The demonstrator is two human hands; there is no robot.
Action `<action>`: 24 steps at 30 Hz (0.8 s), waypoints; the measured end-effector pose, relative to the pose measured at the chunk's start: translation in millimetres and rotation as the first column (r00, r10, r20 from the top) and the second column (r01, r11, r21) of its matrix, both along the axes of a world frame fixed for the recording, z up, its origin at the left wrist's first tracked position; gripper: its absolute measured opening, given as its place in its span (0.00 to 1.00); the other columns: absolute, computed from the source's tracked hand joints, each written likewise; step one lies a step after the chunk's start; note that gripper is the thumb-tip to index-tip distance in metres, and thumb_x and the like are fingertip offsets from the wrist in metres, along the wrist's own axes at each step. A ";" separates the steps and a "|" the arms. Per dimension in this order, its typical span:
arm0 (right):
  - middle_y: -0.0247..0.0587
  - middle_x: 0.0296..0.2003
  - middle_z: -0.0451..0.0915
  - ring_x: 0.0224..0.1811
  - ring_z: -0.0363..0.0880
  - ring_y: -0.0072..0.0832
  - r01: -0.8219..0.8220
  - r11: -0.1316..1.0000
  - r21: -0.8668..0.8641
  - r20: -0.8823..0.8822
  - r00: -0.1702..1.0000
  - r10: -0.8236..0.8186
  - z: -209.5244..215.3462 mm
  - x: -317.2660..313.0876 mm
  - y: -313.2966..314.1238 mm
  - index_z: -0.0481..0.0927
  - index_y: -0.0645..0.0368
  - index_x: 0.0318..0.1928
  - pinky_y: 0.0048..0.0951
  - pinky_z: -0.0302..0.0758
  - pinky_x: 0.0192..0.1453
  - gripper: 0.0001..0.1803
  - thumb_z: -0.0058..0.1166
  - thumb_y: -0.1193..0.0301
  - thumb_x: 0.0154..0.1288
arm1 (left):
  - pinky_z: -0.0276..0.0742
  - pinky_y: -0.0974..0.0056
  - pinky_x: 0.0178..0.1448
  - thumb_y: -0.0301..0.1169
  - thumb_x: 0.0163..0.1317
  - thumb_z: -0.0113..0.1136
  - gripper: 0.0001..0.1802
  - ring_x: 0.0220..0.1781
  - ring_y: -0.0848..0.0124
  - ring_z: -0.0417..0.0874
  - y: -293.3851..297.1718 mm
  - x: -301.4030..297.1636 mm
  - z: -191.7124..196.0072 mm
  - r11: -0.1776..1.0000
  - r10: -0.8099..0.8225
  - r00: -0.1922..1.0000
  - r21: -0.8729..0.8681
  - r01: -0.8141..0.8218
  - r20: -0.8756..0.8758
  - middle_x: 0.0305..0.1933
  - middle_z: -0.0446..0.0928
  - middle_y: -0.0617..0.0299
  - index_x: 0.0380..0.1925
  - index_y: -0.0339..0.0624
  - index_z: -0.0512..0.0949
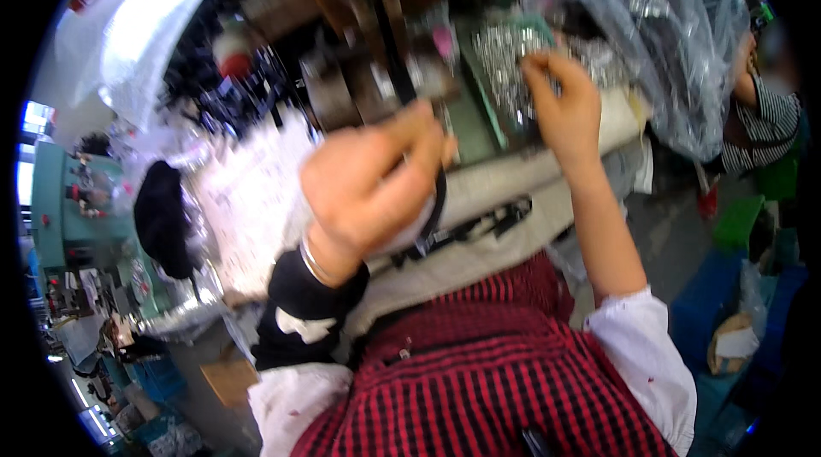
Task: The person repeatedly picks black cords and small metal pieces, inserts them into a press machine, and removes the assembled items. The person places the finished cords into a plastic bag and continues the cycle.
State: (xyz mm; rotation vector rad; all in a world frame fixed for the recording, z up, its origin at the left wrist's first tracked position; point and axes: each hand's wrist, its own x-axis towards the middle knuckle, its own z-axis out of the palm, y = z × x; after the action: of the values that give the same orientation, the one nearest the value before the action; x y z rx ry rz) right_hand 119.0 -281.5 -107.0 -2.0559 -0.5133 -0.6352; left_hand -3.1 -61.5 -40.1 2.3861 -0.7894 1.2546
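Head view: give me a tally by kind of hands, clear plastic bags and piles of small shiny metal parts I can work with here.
Hands: 2, the left hand and the right hand
Clear plastic bags: 1, the clear plastic bag at upper right
Piles of shiny metal parts: 1, the pile of shiny metal parts under the right hand's fingertips
Total: 4

A green metal worktop [475, 119] lies beyond the hands, bearing a heap of small shiny silver metal parts [505, 59] just beside the right hand [564, 106].
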 end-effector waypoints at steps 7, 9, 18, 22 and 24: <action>0.30 0.39 0.85 0.42 0.79 0.15 -0.010 0.960 0.279 -0.258 0.962 0.085 -19.9 -18.1 -49.6 0.85 0.64 0.47 0.19 0.74 0.49 0.08 0.60 0.76 0.70 | 0.82 0.59 0.43 0.25 0.57 0.70 0.14 0.38 0.54 0.89 23.6 -106.2 8.7 0.974 -0.120 0.351 -0.179 -0.142 -0.929 0.39 0.87 0.47 0.44 0.34 0.85; 0.30 0.39 0.85 0.42 0.79 0.15 -0.003 0.943 0.334 -0.279 0.955 0.102 -16.4 -22.4 -62.9 0.85 0.64 0.47 0.19 0.74 0.50 0.08 0.59 0.76 0.71 | 0.81 0.52 0.42 0.34 0.61 0.68 0.15 0.38 0.47 0.86 45.5 -137.3 -19.6 0.983 0.181 -0.049 0.182 -0.029 -0.982 0.37 0.85 0.44 0.42 0.34 0.84; 0.33 0.38 0.84 0.41 0.79 0.18 -0.088 0.922 0.377 -0.277 0.939 0.203 -11.2 -8.6 8.9 0.84 0.64 0.45 0.22 0.74 0.50 0.07 0.60 0.77 0.69 | 0.79 0.47 0.52 0.41 0.66 0.61 0.23 0.46 0.41 0.84 14.2 -132.9 -152.3 0.955 -0.065 -0.028 -0.054 -0.293 -0.997 0.45 0.82 0.35 0.49 0.29 0.79; 0.35 0.41 0.85 0.44 0.80 0.20 -0.034 0.961 0.273 -0.238 0.966 0.102 -19.4 -17.5 -19.9 0.84 0.66 0.46 0.23 0.75 0.53 0.07 0.59 0.79 0.69 | 0.79 0.54 0.55 0.35 0.66 0.62 0.20 0.51 0.46 0.83 17.9 -117.6 -43.1 0.997 -0.070 -0.126 -0.071 0.006 -0.990 0.49 0.81 0.40 0.56 0.37 0.79; 0.35 0.42 0.85 0.46 0.80 0.21 -0.041 0.933 0.356 -0.299 0.942 0.156 -19.0 -27.6 -32.3 0.84 0.66 0.46 0.22 0.75 0.53 0.07 0.58 0.80 0.69 | 0.78 0.54 0.52 0.35 0.64 0.65 0.19 0.47 0.48 0.83 30.3 -116.6 -22.7 0.956 0.105 0.055 0.085 -0.280 -0.993 0.44 0.81 0.43 0.52 0.38 0.80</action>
State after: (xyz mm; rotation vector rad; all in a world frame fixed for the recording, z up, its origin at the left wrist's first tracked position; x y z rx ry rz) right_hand 91.4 -313.8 -126.0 -1.7388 -0.2868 -0.2907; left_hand -119.7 -31.2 -62.8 2.4634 0.1354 -0.5471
